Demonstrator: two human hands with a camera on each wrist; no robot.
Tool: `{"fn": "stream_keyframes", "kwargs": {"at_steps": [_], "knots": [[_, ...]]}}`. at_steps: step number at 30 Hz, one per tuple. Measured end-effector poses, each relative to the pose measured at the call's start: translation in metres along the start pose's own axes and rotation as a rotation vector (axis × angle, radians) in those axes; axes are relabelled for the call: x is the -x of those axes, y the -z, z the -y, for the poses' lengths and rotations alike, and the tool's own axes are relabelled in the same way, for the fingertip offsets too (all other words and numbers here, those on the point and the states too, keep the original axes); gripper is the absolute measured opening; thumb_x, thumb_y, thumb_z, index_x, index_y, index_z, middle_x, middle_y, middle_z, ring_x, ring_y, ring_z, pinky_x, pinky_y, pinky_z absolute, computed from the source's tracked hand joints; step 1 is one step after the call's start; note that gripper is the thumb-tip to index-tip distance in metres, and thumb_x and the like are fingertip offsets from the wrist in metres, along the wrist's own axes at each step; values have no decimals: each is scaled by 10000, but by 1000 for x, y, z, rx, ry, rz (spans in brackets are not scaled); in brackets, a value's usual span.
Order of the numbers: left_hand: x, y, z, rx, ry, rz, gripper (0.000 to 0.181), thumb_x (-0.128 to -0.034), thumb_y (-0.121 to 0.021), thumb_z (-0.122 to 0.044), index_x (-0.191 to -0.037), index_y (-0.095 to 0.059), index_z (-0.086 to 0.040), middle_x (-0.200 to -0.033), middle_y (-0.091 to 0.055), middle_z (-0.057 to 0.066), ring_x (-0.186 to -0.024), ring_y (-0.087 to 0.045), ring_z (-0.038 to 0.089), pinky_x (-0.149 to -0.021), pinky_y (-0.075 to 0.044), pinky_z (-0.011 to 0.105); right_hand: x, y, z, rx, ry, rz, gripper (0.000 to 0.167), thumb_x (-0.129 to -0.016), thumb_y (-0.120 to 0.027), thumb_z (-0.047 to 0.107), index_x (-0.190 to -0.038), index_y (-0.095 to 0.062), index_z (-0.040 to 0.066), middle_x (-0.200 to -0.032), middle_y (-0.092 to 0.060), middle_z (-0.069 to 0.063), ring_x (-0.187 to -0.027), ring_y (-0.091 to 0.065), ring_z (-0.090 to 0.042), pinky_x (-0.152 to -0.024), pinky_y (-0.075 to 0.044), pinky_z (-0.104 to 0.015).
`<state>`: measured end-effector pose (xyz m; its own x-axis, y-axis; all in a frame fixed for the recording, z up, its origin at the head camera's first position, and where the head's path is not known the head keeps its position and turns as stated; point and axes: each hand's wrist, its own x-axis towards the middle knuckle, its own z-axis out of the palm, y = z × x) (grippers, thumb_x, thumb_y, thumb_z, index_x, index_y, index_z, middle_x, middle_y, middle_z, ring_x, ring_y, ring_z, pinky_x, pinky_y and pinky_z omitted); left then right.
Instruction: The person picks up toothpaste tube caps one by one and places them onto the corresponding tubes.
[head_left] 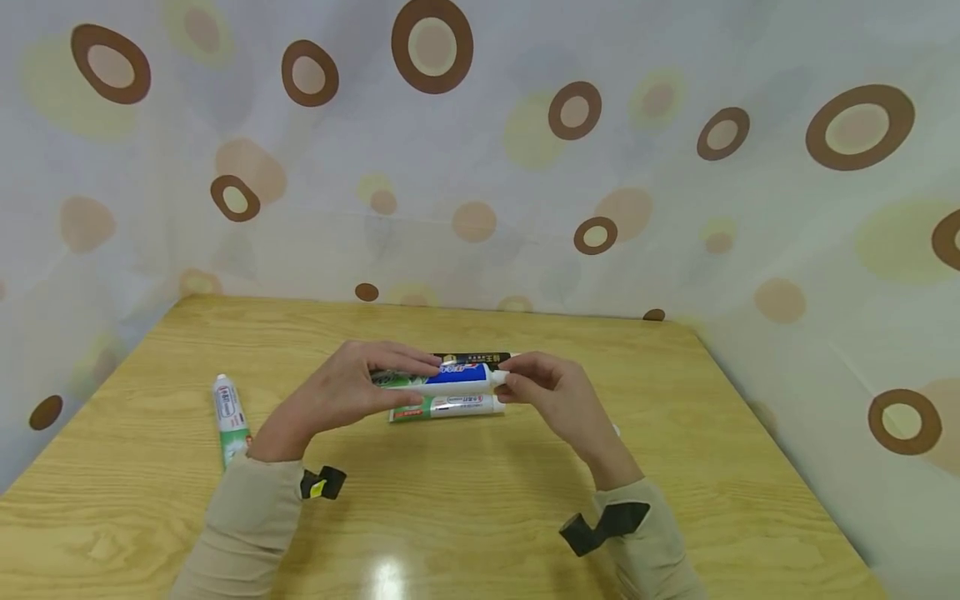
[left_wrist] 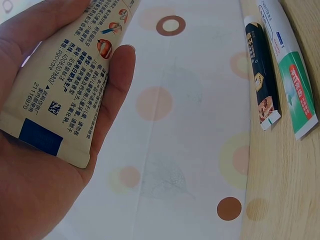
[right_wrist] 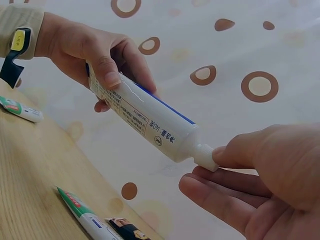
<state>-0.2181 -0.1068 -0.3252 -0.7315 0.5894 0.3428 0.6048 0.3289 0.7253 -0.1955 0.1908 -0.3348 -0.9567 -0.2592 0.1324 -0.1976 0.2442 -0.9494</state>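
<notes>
A blue and white toothpaste tube (head_left: 459, 379) is held above the table, lying roughly level in the head view. My left hand (head_left: 348, 387) grips its body near the flat end; the left wrist view shows the tube's printed back (left_wrist: 62, 90) between thumb and fingers. My right hand (head_left: 562, 404) pinches the white cap (right_wrist: 205, 157) between thumb and fingertips, and the cap sits at the tube's neck. Below the held tube, a green and white tube (head_left: 465, 406) and a black tube (head_left: 495, 359) lie side by side on the table.
Another green and white tube (head_left: 231, 417) lies at the left on the wooden table (head_left: 420, 533), partly hidden by my left forearm. A small white thing (head_left: 617, 430) shows beside my right wrist. Patterned cloth (head_left: 480, 167) stands behind the table and along its sides.
</notes>
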Motion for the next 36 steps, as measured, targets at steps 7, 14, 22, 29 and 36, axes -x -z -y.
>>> {"fn": "stream_keyframes", "kwargs": {"at_steps": [7, 14, 22, 29, 36], "knots": [[-1, 1, -1, -1, -12, 5, 316, -856, -790, -217, -1165, -751, -268, -1267, -686, -66, -1218, -620, 142, -954, -524, 320, -1, 1, 1, -18, -13, 15, 232, -1003, -591, 164, -1129, -680, -9, -1029, -711, -220, -880, -737, -232, -814, -595, -368], [-1, 0, 1, -10, -19, 10, 314, -860, -786, -223, -1168, -749, -275, -1274, -683, -73, -1218, -621, 144, -951, -525, 343, 0, 0, 2, 3, -33, 8, 245, -1010, -585, 184, -1135, -672, -8, -1057, -680, -275, -894, -721, -272, -807, -598, -383], [0, 1, 0, -1, 1, 13, 304, -860, -787, -235, -1160, -753, -279, -1265, -686, -79, -1220, -617, 138, -943, -525, 335, 1, 1, 3, 91, 62, 14, 178, -967, -645, 126, -1131, -686, 71, -1147, -676, -141, -975, -700, -219, -856, -569, -277], [0, 0, -1, -2, -9, 24, 303, -866, -781, -230, -1162, -749, -282, -1260, -686, -89, -1228, -611, 129, -961, -520, 339, 2, 1, 4, 59, 48, 22, 178, -992, -601, 116, -1127, -698, 49, -1097, -685, -151, -915, -723, -204, -862, -581, -331], [0, 0, -2, 14, -15, 23, 302, -864, -783, -218, -1157, -751, -281, -1256, -689, -86, -1223, -615, 129, -956, -523, 332, 1, -1, 0, 9, 47, 17, 223, -1014, -571, 157, -1118, -685, -4, -997, -683, -231, -823, -722, -214, -781, -601, -362]]}}
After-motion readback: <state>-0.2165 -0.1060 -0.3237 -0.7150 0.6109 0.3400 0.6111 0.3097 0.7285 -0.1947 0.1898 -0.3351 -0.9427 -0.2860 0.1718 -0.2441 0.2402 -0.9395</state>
